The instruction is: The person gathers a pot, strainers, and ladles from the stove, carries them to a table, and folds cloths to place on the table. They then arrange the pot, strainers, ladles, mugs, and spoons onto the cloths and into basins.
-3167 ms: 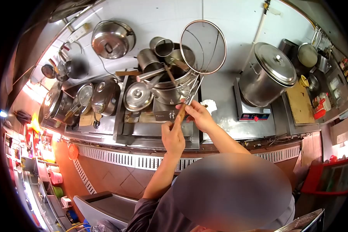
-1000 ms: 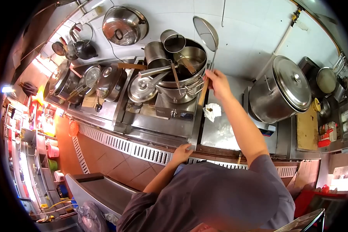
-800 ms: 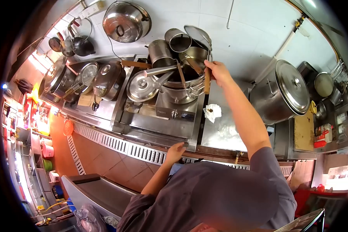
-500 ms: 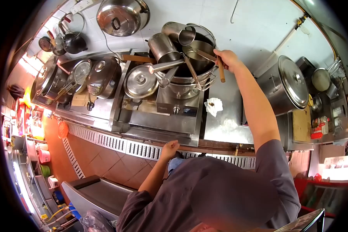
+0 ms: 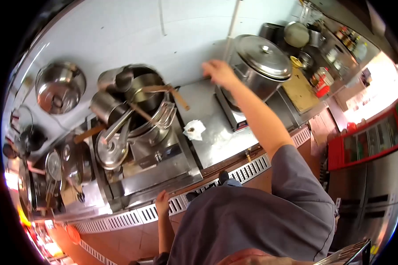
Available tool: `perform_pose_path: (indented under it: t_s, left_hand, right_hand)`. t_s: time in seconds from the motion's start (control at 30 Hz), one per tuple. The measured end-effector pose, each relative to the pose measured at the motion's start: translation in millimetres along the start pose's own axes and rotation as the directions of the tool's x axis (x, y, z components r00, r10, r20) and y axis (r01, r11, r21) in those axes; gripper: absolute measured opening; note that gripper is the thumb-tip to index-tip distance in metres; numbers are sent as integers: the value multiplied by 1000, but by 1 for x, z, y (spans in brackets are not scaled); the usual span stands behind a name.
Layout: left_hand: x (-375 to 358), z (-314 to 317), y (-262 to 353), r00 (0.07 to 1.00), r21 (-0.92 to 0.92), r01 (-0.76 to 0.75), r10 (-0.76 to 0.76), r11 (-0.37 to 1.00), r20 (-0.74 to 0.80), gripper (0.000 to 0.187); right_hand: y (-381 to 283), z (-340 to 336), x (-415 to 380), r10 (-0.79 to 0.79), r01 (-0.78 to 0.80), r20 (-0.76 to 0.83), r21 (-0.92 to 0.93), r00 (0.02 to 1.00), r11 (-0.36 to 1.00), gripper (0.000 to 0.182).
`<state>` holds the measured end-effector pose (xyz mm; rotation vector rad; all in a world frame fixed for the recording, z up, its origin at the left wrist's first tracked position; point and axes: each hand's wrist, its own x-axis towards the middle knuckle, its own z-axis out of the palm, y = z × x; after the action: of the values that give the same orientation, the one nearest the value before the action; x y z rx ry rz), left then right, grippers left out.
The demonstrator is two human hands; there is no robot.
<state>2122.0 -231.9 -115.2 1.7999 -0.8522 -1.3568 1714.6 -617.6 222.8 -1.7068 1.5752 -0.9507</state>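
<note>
My right hand (image 5: 218, 73) is in the air beside the large lidded stockpot (image 5: 252, 79), with nothing visible in it and its fingers loosely apart. To its left, a pot (image 5: 148, 129) on the cooker holds metal cylinders (image 5: 106, 107), a smaller pan (image 5: 142, 89) and wooden-handled tools. One wooden handle (image 5: 179, 98) sticks out over the pot's right rim. My left hand (image 5: 162, 202) hangs low by the counter's front edge, fingers curled together with nothing seen in them. A crumpled white tissue (image 5: 194, 130) lies on the steel counter (image 5: 216, 143).
A lid (image 5: 112, 152) sits left of the pot. Further left are more pans (image 5: 77, 163) and a strainer (image 5: 54, 165). At the right are a chopping board (image 5: 301, 90), a red-framed cabinet (image 5: 336, 152) and steel doors (image 5: 384, 176). A drain grating (image 5: 252, 170) runs along the floor.
The view has swung right. My right hand has let go of the wooden-handled tool and moved away from the pot towards the stockpot. The tool now rests on the pot. My left hand stays low.
</note>
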Motion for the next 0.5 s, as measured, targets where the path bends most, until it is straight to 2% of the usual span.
perform_pose_path:
  t_s: [0.03, 0.07, 0.1, 0.13, 0.17, 0.2, 0.27, 0.3, 0.33, 0.37, 0.4, 0.47, 0.5]
  left_hand:
    - [-7, -1, 2, 999, -33, -44, 43, 999, -34, 33]
    - [-26, 4, 32, 998, -107, 25, -32, 994, -57, 30]
    - [-23, -1, 16, 997, -115, 29, -36, 993, -64, 29]
    - [-22, -5, 2, 996, -124, 33, -43, 992, -76, 28]
    - [-34, 4, 13, 979, -112, 95, -113, 989, -169, 29]
    - [-50, 14, 27, 947, -107, 160, -184, 981, -263, 30]
    - [-61, 18, 12, 946, -65, 193, -203, 979, -252, 37]
    - [-72, 28, 13, 911, -129, 248, -276, 960, -305, 38]
    - [-85, 38, 21, 869, -193, 298, -349, 935, -351, 40]
    - [-97, 49, 27, 868, -216, 305, -364, 927, -337, 41]
    - [-102, 55, 15, 865, -255, 293, -369, 922, -340, 40]
    - [-117, 75, 15, 841, -328, 331, -434, 885, -322, 39]
    - [-124, 88, 21, 836, -331, 356, -456, 874, -304, 38]
  right_hand:
    - [8, -37, 9, -139, 95, -220, -199, 966, 975, 41]
    - [-3, -80, 10, -138, 11, -324, -366, 936, 931, 36]
    - [16, -117, 25, -147, -69, -444, -435, 884, 898, 38]
    - [33, -152, 41, -78, -222, -530, -479, 844, 849, 43]
    - [60, -186, 55, -113, -286, -525, -618, 843, 732, 48]
    - [62, -210, 57, 16, -379, -494, -644, 869, 664, 52]
    - [94, -239, 77, 108, -450, -473, -708, 875, 544, 54]
    - [109, -252, 90, 111, -440, -462, -705, 880, 556, 54]
    - [121, -263, 101, 129, -343, -332, -745, 935, 572, 52]
    - [135, -269, 110, 146, -242, -194, -769, 970, 591, 50]
    - [149, -273, 121, 163, -243, -181, -758, 970, 605, 50]
    - [146, -283, 123, 290, -246, -36, -633, 956, 734, 46]
    - [148, -285, 124, 304, -257, -34, -628, 952, 734, 46]
